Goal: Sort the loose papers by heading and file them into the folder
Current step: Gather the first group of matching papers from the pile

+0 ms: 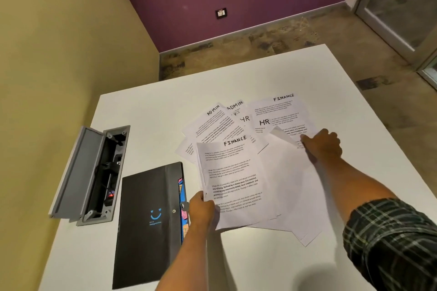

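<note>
Loose white papers lie fanned out on the white table [151,106], with handwritten headings ADMIN, HR and FINANCE. A FINANCE sheet [234,172] lies on top at the front. My left hand [201,210] grips its lower left corner. My right hand [322,145] pinches the edge of a blank-side-up sheet [293,179] at the right of the pile, lifting its far corner. Farther back lie two ADMIN sheets [212,117], an HR sheet [263,123] and another FINANCE sheet [281,101]. A black folder [146,215] with a blue smiley lies shut to the left of the papers, coloured tabs showing at its edge.
A grey cable box [94,172] is set into the table at the left, its lid propped open. The table stands against a yellow wall on the left. Beyond the table's far edge are bare floor and a purple wall.
</note>
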{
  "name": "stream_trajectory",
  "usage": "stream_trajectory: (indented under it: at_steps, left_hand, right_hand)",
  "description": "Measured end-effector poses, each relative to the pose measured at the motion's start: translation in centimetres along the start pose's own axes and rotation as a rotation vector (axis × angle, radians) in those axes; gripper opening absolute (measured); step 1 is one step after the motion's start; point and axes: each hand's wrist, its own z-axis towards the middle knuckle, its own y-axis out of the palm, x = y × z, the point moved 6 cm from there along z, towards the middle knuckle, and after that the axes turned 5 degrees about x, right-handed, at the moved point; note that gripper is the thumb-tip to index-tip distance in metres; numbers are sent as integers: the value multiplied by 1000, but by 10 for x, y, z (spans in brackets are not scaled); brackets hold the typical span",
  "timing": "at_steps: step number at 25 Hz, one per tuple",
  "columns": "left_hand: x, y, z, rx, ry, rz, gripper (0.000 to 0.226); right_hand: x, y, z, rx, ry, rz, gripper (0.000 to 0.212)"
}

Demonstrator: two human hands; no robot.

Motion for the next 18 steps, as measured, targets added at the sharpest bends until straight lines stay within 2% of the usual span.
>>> stream_trajectory:
  at_steps: [3,8,10,13,15,18]
  left_hand:
    - [-8,-6,2,26,16,69,29]
    - [-9,-9,8,55,25,130,28]
    - [-8,-9,8,58,16,120,26]
    - [-9,-10,10,48,8,84,26]
    - [-8,-11,9,43,-5,60,25]
    - [-5,-14,9,41,-6,37,24]
  right_hand:
    - [0,5,1,42,55,-18,85]
    - [-7,11,4,44,75,-4,85]
    - [-8,12,8,4,85,71,77]
    - [-7,7,7,3,12,83,43]
    - [-9,-1,2,73,-53,55,31]
    - [-17,-20,-3,221,-112,32,29]
